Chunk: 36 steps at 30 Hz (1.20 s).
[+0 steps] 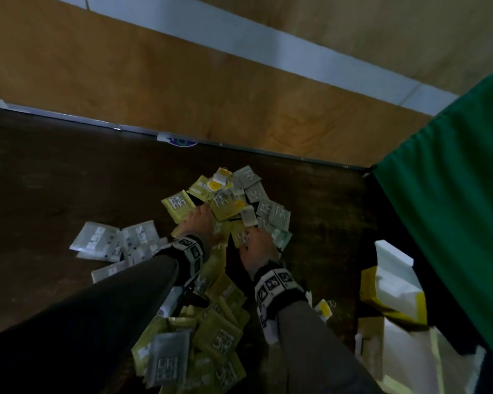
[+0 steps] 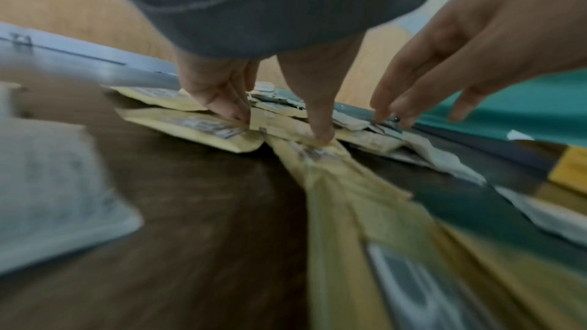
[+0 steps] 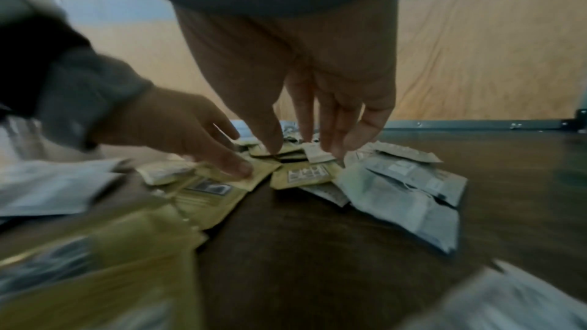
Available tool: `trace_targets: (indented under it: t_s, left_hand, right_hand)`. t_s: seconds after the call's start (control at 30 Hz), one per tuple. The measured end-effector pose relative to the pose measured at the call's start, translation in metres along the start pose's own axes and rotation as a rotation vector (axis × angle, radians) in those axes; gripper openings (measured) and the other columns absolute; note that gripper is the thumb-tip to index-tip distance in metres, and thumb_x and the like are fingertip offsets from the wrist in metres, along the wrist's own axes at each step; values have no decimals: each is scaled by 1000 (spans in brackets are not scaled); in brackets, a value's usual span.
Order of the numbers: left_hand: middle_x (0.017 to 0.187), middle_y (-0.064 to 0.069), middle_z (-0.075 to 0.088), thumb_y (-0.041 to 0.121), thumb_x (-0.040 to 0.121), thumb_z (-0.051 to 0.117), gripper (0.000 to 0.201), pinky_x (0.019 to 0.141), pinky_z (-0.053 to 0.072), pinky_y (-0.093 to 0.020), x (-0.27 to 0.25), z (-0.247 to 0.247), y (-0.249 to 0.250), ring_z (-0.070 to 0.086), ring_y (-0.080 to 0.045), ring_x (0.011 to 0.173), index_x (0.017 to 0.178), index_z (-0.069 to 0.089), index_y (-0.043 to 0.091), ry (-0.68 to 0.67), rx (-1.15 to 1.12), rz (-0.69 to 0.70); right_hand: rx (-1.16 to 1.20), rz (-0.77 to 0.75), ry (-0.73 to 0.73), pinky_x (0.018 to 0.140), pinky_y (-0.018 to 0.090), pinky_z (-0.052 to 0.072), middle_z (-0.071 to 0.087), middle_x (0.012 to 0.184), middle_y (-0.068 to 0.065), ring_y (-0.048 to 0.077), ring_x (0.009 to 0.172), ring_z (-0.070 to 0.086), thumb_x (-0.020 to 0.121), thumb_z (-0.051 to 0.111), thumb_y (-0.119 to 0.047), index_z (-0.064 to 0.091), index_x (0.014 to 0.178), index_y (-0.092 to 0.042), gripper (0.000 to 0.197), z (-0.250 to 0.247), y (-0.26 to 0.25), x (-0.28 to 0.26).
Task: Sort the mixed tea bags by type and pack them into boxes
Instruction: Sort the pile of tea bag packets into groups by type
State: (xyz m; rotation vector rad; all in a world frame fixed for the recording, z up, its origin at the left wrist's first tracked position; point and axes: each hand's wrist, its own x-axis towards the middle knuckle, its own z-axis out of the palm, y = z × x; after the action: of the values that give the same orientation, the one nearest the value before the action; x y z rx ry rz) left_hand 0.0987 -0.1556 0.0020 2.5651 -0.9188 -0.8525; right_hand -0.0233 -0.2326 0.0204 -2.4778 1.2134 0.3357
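Dark wooden table carries the mixed pile of tea bags, yellow and grey sachets too many and too overlapped to count, just under the fingertips of both hands. Left hand presses a yellow sachet with straight fingers; right hand hangs with loose, slightly parted fingers touching the pile. Right of the fingers stands one open yellow box beside a green cloth.

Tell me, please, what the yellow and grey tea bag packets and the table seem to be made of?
Yellow packets: probably matte paper, with creased edges and printed labels. Grey packets: paper or foil-lined, slightly sheeny and crinkled; I cannot tell which. Table: dark wood or wood-look laminate, with visible grain.
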Motion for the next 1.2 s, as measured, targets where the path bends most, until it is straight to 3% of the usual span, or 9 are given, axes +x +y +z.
trace_targets:
  t_s: [0.3, 0.43, 0.57, 0.67, 0.77, 0.87, 1.03, 1.1, 1.2]
  left_hand:
    - [130, -13, 46, 17, 76, 72, 67, 93, 49, -36, 25, -13, 7, 50, -30, 119, 130, 34, 5, -224, -61, -194]
    - [119, -8, 57, 22, 78, 71, 52, 80, 50, -35, 22, -16, -1, 57, -28, 108, 124, 48, 13, -270, -79, -184]
    - [126, -9, 55, 21, 84, 64, 44, 92, 48, -36, 17, -26, -7, 54, -29, 115, 125, 50, 17, -251, -174, -111]
    - [131, -8, 52, 18, 89, 59, 48, 86, 50, -31, 11, -36, -12, 55, -27, 113, 133, 41, 15, -225, -312, -75]
    - [126, -5, 55, 25, 90, 58, 42, 92, 46, -32, -2, -47, -7, 55, -26, 114, 128, 48, 10, -178, -334, 49]
    - [114, -8, 64, 28, 85, 64, 34, 88, 51, -36, -9, -50, 4, 61, -26, 105, 115, 60, 11, -257, -273, 169]
    - [123, -1, 57, 45, 80, 67, 60, 92, 52, -38, -4, -60, -3, 57, -23, 110, 128, 51, 15, -398, 22, 200]
    - [128, -2, 55, 47, 77, 70, 63, 92, 50, -36, 4, -67, -15, 53, -23, 116, 128, 51, 16, -325, 19, 146]
    - [149, -8, 24, 48, 67, 77, 93, 105, 37, -48, 19, -66, -36, 26, -32, 136, 143, 28, 23, -134, 131, 17]
  right_hand:
    - [208, 263, -27, 101, 35, 36, 36, 141, 18, 33, 127, 40, 85, 64, -25, 36, 137, -7, 62, 13, -15, 39]
    - [366, 283, -13, 85, 25, 40, 47, 134, 16, 29, 120, 49, 87, 60, -12, 39, 133, -4, 51, 0, -17, 49]
    - [324, 218, -163, 70, 30, 44, 57, 95, 10, 25, 86, 56, 88, 58, -15, 45, 90, -12, 13, -19, -10, 51]
    - [573, 128, -165, 65, 27, 43, 54, 68, -5, 14, 66, 51, 86, 64, -23, 52, 69, -20, 21, -31, -7, 42]
    - [989, 178, -181, 78, 32, 47, 66, 86, -6, 17, 85, 60, 88, 64, -24, 65, 87, -23, 1, -29, -14, 32]
    - [1395, 227, -332, 74, 43, 55, 66, 111, 11, 31, 102, 61, 90, 61, -19, 62, 113, -11, 25, -17, -17, 25]
    - [1374, 302, -235, 64, 41, 57, 64, 114, 15, 34, 96, 63, 85, 67, -15, 60, 111, -11, 27, -1, 4, 17]
    - [1351, 383, -191, 62, 39, 57, 63, 113, 15, 34, 95, 63, 83, 69, -13, 59, 110, -9, 29, 2, 17, 13]
    - [1334, 504, -167, 60, 41, 57, 58, 121, 16, 37, 100, 60, 77, 75, -13, 54, 121, -10, 49, 8, 31, 5]
